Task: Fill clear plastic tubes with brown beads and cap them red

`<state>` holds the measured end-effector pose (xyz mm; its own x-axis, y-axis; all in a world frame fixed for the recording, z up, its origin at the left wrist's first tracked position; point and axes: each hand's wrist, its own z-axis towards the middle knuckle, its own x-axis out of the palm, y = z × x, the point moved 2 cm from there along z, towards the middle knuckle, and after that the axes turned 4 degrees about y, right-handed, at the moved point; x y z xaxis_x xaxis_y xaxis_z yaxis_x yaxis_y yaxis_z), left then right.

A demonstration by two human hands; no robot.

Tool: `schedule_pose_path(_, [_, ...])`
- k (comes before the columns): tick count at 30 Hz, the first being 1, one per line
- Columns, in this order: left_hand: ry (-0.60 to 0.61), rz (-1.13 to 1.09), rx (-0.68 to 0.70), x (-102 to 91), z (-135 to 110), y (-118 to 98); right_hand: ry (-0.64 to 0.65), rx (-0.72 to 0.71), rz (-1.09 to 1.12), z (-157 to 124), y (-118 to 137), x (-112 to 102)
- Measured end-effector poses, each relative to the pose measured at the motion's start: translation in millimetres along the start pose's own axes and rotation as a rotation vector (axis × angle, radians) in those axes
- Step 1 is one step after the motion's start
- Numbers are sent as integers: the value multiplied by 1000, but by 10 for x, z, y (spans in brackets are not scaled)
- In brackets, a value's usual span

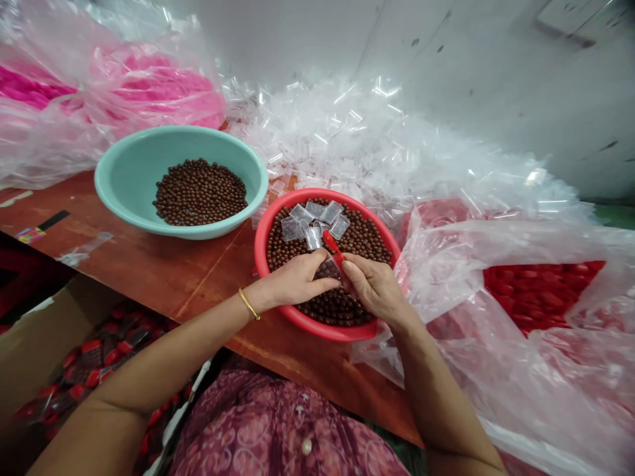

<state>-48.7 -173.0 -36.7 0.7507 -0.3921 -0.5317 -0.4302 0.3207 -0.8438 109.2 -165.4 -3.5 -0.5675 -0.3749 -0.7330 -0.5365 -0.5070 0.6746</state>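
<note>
A red bowl (317,327) full of small brown balls (364,241) sits on the wooden table edge, with several small clear pouches (311,221) lying on the balls. My left hand (297,277) and my right hand (373,285) meet over this bowl. Both are closed in a pinch around a small clear pouch holding brown balls (329,269), and a red scoop-like piece (331,244) sticks up between them. A gold bangle circles my left wrist.
A teal bowl (124,178) with more brown balls stands to the left. A heap of clear pouches (367,139) lies behind. Pink items in plastic (149,86) are at back left, red caps in a plastic bag (536,291) at right, filled packets in a box (94,357) below left.
</note>
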Motion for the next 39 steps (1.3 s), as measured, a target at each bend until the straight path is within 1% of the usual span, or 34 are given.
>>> schedule_pose_path(3, [-45, 98, -76, -10, -11, -24, 19, 1, 5, 23, 5, 34])
schedule_pose_path(6, [-42, 119, -117, -17, -6, -26, 14, -8, -22, 56, 16, 68])
schedule_pose_path(10, [-58, 78, -111, -27, -1, -7, -85, -6, -145, 76, 46, 169])
schedule_pose_path(12, [-74, 77, -137, -35, -1, 4, -131, -9, -203, 58, 53, 234])
schedule_pose_path(14, [-77, 85, -174, -43, 3, 12, -132, -8, -241, 29, 47, 264])
schedule_pose_path(16, [-85, 73, -183, -48, 16, 15, -93, -1, -288, 18, 35, 224])
schedule_pose_path(18, [-83, 37, -134, -44, 31, 10, -67, 3, -354, 62, 32, 114])
schedule_pose_path(20, [-27, 35, -61, -24, 38, 1, -117, -21, -410, 176, 50, -28])
schedule_pose_path(21, [15, 52, -32, -11, 36, -1, -158, -57, -419, 253, 68, -92])
schedule_pose_path(22, [54, 73, -13, 0, 30, -1, -155, -130, -414, 336, 91, -136])
schedule_pose_path(23, [77, 86, -4, 6, 23, 3, -94, -209, -390, 417, 110, -159])
schedule_pose_path(25, [63, 67, 9, 0, 11, 13, 64, -304, -349, 539, 124, -178])
schedule_pose_path(26, [36, 36, 16, -9, 8, 18, 105, -320, -349, 567, 119, -189])
schedule_pose_path(27, [11, -4, 16, -17, 7, 24, 103, -316, -367, 570, 106, -206])
schedule_pose_path(28, [-11, -51, 3, -24, 7, 31, 65, -305, -398, 547, 89, -226])
schedule_pose_path(30, [-38, -171, -69, -26, 14, 53, -50, -293, -468, 437, 55, -246])
schedule_pose_path(31, [-48, -242, -113, -23, 19, 64, -87, -294, -496, 364, 39, -229])
schedule_pose_path(33, [-71, -359, -166, -14, 28, 80, -116, -293, -547, 222, 13, -126])
schedule_pose_path(35, [-104, -361, -156, -15, 36, 82, -163, -254, -576, 127, -12, 39])
schedule_pose_path(37, [-135, -278, -129, -25, 35, 77, -262, -202, -547, 94, -37, 203])
schedule_pose_path(39, [-150, -215, -121, -36, 25, 71, -333, -194, -493, 106, -58, 324])
